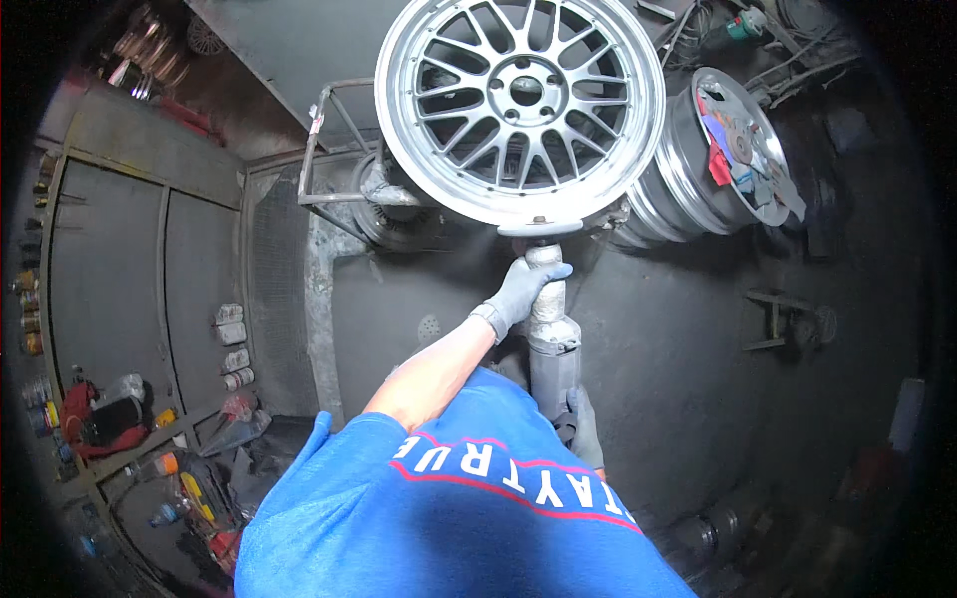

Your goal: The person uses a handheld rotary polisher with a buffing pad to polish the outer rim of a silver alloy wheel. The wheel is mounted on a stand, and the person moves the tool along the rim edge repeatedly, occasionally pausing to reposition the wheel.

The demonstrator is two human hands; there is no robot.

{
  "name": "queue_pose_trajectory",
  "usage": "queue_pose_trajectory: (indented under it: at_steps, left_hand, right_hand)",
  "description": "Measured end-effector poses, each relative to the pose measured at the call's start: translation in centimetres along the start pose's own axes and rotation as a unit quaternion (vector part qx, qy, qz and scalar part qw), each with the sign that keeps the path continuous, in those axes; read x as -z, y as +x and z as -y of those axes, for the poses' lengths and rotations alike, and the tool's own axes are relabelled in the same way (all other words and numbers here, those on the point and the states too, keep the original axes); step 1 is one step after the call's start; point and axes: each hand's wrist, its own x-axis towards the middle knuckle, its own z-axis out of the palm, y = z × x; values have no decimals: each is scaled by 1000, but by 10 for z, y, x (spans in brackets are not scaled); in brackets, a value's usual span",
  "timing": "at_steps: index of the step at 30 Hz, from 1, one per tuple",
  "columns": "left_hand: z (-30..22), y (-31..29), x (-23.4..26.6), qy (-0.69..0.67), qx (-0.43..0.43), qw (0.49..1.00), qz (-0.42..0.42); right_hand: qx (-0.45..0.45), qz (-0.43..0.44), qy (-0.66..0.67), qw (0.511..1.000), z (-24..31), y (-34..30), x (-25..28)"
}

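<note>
A silver multi-spoke alloy wheel (pixel 527 113) is propped up in front of me, its spoked face toward me. Below it, an angle grinder (pixel 554 371) points away from me, with pale wrapping round its front part. The grinder's round, light disc (pixel 539 229) is at the wheel's lower lip and seems to touch it. My left hand (pixel 517 292), in a grey glove, is closed round the wrapped front of the tool. Close to my body, my gloved right hand (pixel 585 427) grips the grinder's rear end; some of its fingers are hidden.
A second wheel (pixel 678 189) lies at the right, carrying coloured sanding pieces (pixel 740 149). A metal frame (pixel 309 169) stands left of the wheel. Shelves with bottles (pixel 231 334) and a red bag (pixel 90 419) are at far left. A small stool (pixel 778 319) is at right.
</note>
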Motion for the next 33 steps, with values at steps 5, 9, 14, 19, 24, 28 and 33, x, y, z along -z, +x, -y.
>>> queue_pose_trajectory:
  at_steps: [5,9,14,19,24,28,33]
  left_hand:
    - [-36,-24,50,48,-1,999,-9]
    - [-66,-37,78,61,-24,998,-24]
    - [-103,-38,98,98,-71,991,-59]
    - [-127,-31,98,96,-125,979,-133]
    - [-109,-20,87,47,-119,983,-129]
    - [-67,-14,56,6,-89,986,-138]
    - [-14,-3,-19,-5,-52,992,-116]
  right_hand:
    - [-15,1,21,1000,-33,-24,-69]
    - [1,82,38,996,-61,-6,-86]
    - [12,143,12,990,-52,28,-107]
    - [15,176,-17,984,-18,38,-125]
    - [57,163,-101,980,-6,61,-88]
    - [83,141,-149,975,20,49,-35]
    - [91,64,-189,976,51,40,49]
